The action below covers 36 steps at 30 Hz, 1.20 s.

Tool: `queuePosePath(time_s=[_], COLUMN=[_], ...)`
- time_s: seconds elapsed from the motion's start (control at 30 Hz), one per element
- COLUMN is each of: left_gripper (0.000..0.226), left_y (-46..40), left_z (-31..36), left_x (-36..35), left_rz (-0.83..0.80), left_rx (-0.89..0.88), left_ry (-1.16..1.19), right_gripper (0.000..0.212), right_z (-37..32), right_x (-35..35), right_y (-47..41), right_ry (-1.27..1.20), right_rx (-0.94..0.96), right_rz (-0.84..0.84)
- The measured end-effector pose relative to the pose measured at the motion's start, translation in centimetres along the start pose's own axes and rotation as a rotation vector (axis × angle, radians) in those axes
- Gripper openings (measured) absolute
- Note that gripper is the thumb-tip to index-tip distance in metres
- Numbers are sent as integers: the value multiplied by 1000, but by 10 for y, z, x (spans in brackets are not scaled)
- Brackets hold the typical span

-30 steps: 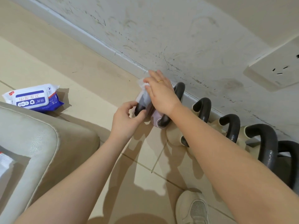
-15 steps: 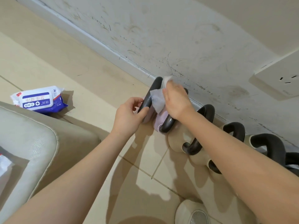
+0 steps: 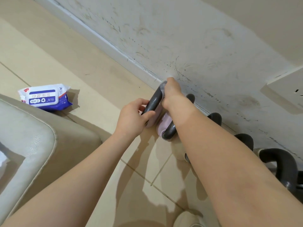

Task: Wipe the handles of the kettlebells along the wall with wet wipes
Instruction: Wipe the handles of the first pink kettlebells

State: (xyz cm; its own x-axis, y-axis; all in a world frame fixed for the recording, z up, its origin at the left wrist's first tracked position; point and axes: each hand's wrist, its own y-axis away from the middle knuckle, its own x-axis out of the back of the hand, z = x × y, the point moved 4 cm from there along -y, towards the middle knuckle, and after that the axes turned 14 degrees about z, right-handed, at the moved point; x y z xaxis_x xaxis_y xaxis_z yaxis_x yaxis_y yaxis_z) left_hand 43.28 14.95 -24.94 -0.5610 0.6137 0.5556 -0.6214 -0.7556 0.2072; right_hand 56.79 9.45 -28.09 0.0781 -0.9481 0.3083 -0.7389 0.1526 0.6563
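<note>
A row of kettlebells stands along the wall. The leftmost one is lilac (image 3: pixel 164 123) with a dark grey handle (image 3: pixel 154 100). My left hand (image 3: pixel 132 117) grips the lower left part of that handle. My right hand (image 3: pixel 172 94) is curled over the handle's top near the wall, holding a white wet wipe (image 3: pixel 163 83) of which only a small edge shows. Further kettlebells with dark handles (image 3: pixel 278 159) run to the right, partly hidden behind my right forearm.
A blue-and-white pack of wet wipes (image 3: pixel 45 97) lies on the tiled floor at the left. A beige cushioned seat (image 3: pixel 32 136) fills the lower left. A wall socket (image 3: pixel 285 94) sits at the right. My shoe (image 3: pixel 188 220) shows at the bottom.
My right hand has slid with the wipe up the handle to its top by the wall, and the wipe is now mostly hidden. My left hand keeps its grip on the handle.
</note>
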Motion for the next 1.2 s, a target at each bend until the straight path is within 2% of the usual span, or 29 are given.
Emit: queuePosePath(time_s=[0.07, 0.13, 0.3, 0.33, 0.47, 0.57, 0.67, 0.77, 0.83, 0.93, 1.0, 1.1, 1.2], left_gripper=[24, 24, 27, 28, 28, 28, 39, 41, 50, 41, 34, 34, 25], left_y=[1, 2, 7, 7, 8, 10, 6, -2, 2, 24, 36, 36, 31], left_z=[1, 1, 2, 2, 9, 12, 12, 15, 30, 49, 47, 32, 17], left_x=[-1, -1, -1, 0, 3, 6, 7, 8, 10, 1, -18, -42, -51], left_rz=[6, 13, 35, 31, -29, -68, -161, -265, -215, -128, -174, -255, -329], left_rx=[-9, -20, -33, -38, -111, -164, -242, -276, -357, -500, -470, -225, -9], left_ry=[-10, -9, -23, -37, -154, -228, -381, -606, -542, -236, -173, -139, -18], right_gripper=[37, 26, 53, 56, 45, 41, 16, 28, 28, 24, 23, 23, 22], right_z=[2, 0, 16, 18, 9, 27, 50, 54, 51, 49, 51, 61, 58], right_x=[-2, -4, 12, 12, 6, 2, 21, 46, 65, 104, 129, 145, 121], right_y=[2, 12, 52, 52, 41, 68, 91, 93, 92, 88, 86, 82, 81], right_ry=[-7, 103, 348, 307, 60, 83, 87, 129, 203, 48, -88, -123, -31], right_rx=[-48, 36, 581, 570, 242, 225, 145, 90, 175, 142, 111, 122, 250], right_rz=[43, 34, 33, 18, 42, 14, -61, -267, -307, -176, -40, 167, 287])
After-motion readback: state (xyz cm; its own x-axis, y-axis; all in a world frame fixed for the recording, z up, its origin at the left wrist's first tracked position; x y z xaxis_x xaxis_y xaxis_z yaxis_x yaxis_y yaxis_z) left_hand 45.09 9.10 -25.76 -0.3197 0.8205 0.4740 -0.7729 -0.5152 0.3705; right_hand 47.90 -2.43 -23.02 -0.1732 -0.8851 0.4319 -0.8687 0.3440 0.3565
